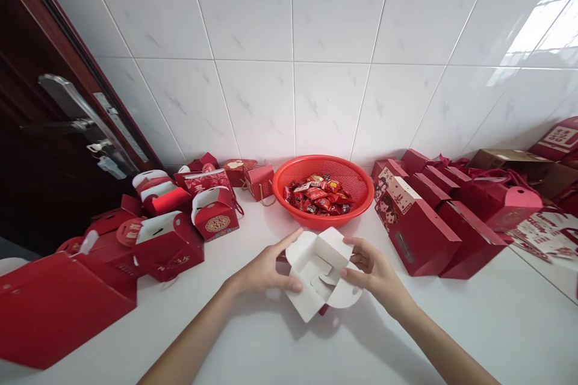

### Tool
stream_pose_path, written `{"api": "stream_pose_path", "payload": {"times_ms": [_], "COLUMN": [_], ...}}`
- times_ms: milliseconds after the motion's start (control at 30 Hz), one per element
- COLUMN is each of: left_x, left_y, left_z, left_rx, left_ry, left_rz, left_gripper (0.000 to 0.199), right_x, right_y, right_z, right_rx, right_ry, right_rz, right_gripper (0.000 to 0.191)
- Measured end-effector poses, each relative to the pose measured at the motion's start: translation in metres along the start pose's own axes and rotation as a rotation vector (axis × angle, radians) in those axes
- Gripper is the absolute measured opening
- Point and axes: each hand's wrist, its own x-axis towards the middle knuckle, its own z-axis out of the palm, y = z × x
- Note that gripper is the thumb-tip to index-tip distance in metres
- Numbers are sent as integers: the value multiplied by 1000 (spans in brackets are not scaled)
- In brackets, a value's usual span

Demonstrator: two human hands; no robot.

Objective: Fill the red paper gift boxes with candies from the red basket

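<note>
A small folding gift box [311,261] with a white inside and red outside stands with its top flaps spread, interlocked tabs showing at its bottom. My left hand [268,267] grips its left side, thumb on the near left flap and fingers behind. On the right, my right hand [372,271] has its thumb on the inner edge of the right flap and its fingers around the outside. Just behind the box sits a red plastic basket [280,183] holding wrapped candies [320,194].
Several red gift boxes [171,243] cluster on the left of the white table [253,349]. More red boxes [419,228] stand in rows on the right, near brown cartons [506,158]. A tiled wall [332,102] closes the back; a dark door with a handle [76,102] is at far left.
</note>
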Motion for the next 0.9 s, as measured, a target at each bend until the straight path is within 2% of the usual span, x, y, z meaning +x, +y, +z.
{"api": "stream_pose_path", "payload": {"times_ms": [100,200,300,433,533,600,667,700,733,833,900], "left_x": [12,19,18,15,20,31,49,60,73,113,139], "left_y": [3,7,11,14,24,36,52,60,69,85,86], "left_z": [-6,-8,-8,-11,-19,-28,-36,-40,-43,-44,-40], "left_rx": [46,106,123,158,222,269,339,398,480,753,826], "left_ry": [104,107,84,132,275,403,468,450,379,-3,-173], "left_rz": [64,95,108,147,231,303,347,346,316,127,40], "left_gripper": [106,89,84,80,57,42,36,36,36,35,31], "right_x": [1,6,13,30,53,73,97,110,122,154,167], "right_y": [5,7,3,-18,-41,-55,-63,-66,-66,-63,-58], "right_z": [-3,-10,-19,-33,-41,-44,-43,-42,-39,-29,-23], "right_rx": [-57,-140,-271,-358,-270,-178,-71,-13,47,155,181], "right_ry": [70,74,112,242,317,310,293,296,306,339,348], "right_rz": [-78,-96,-163,-371,-458,-458,-427,-409,-389,-356,-350], "right_gripper": [63,61,50,30,25,24,25,25,25,26,27]}}
